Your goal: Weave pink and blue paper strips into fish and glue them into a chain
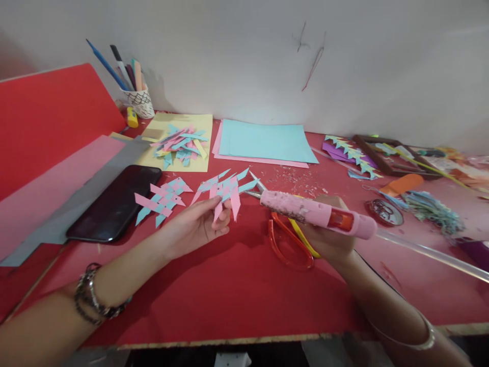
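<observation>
In the head view, the left hand [204, 219] pinches a pink-and-blue woven paper piece [226, 189] between thumb and fingers, near the middle of the red tabletop [214, 295]. Pointed strip ends stick out from the piece on its near and far sides. The right hand [332, 232] is wrapped around the grip of a pink hot glue gun [313, 211], whose front end points left at the paper; whether its tip touches cannot be told. A clear glue stick [431, 255] runs from the gun's rear to the right edge of the view. Partly under the gun lie red-and-yellow-handled scissors [280, 242].

A second woven paper piece [163, 199] lies just left of the held one, between the left hand and a black smartphone [114, 204], limiting room on that side. Farther off, a yellow sheet [200, 120] bears a pile of paper strips [183, 142], and blue cardstock [263, 140] lies over pink by the wall. On the far right stands a brown wooden tray [397, 165], with a round dish [385, 211] nearer. Red surface stretches from beneath both hands to the table's near edge [229, 342], a pale, rough strip.
</observation>
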`<state>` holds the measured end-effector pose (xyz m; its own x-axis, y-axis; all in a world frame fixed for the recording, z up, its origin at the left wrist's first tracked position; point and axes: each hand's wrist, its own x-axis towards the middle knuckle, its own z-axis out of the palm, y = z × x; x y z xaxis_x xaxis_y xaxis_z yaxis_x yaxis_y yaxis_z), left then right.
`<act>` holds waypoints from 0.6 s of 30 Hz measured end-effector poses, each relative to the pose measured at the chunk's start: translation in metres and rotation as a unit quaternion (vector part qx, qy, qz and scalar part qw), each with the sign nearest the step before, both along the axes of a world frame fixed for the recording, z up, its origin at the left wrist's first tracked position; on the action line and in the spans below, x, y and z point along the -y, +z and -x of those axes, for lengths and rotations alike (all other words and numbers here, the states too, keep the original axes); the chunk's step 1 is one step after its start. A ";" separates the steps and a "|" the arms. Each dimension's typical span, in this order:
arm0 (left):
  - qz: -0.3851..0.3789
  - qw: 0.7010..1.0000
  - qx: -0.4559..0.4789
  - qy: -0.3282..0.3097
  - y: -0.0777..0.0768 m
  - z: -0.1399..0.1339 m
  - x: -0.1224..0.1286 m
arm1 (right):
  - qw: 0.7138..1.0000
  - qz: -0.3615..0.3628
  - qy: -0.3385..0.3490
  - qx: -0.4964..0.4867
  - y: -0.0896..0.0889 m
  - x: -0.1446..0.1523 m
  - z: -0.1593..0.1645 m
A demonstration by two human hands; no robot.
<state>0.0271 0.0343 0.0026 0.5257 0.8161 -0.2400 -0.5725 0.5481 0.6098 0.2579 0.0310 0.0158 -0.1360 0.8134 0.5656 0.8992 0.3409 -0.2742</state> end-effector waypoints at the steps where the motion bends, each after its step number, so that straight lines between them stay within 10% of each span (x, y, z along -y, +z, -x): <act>1: -0.002 1.000 -0.002 -0.002 0.000 0.000 0.000 | 1.000 0.000 0.002 -0.006 0.000 0.000 0.000; 18: 0.005 1.000 0.006 0.006 -0.002 0.001 -0.001 | 0.997 -0.048 0.043 -0.051 0.003 0.000 0.001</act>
<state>0.0259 0.0349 0.0010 0.5189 0.8196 -0.2429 -0.5858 0.5479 0.5972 0.2571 0.0314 0.0184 -0.1395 0.7426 0.6551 0.8349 0.4439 -0.3254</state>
